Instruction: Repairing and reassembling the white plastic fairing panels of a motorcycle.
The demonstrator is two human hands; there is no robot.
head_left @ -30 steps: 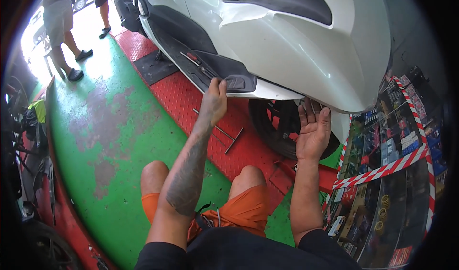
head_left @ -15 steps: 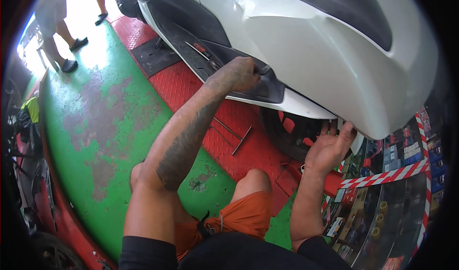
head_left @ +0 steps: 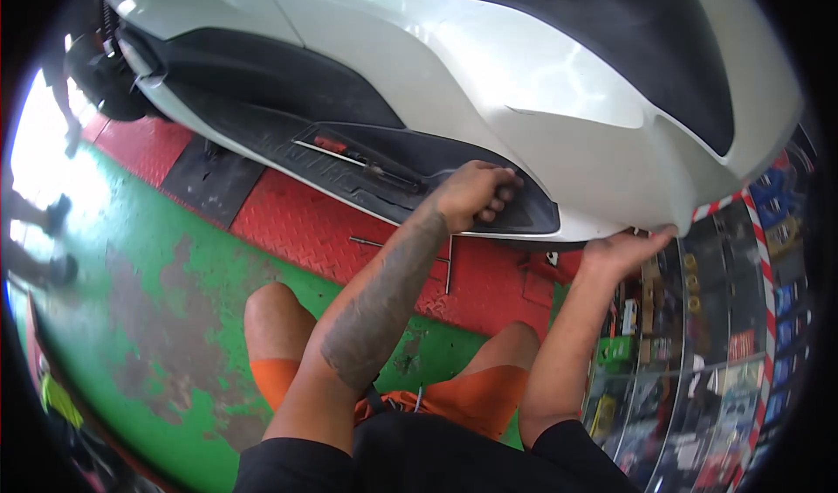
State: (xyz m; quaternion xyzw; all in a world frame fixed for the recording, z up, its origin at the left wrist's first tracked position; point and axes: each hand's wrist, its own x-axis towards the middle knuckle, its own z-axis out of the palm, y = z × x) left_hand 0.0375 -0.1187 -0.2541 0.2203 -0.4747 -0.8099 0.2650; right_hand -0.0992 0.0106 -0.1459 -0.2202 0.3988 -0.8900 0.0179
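Observation:
A white scooter (head_left: 602, 157) fills the upper view, side-on. Above the front end of its dark footboard (head_left: 537, 213), my left hand (head_left: 478, 194) has its fingers curled in; whatever they may hold is hidden. My right hand (head_left: 615, 253) is palm-up at the lower edge of the white front panel, its thumb stretched along that edge and its other fingers mostly hidden behind it. On the footboard, left of my left hand, lies a red-handled screwdriver (head_left: 336, 148) beside a dark tool I cannot make out.
Below the scooter, a metal T-handle wrench (head_left: 449, 270) lies on the red tread-plate platform (head_left: 297, 231). Green painted floor (head_left: 148, 266) borders it. At right, a glass display case (head_left: 698, 362) of packaged goods has red-and-white striped edges. Another person's legs (head_left: 39, 240) stand at far left.
The view has shifted along the scooter. My left hand has turned, showing its curled fingers more. The right hand stays at the panel's lower edge, lying flatter, its fingers less visible.

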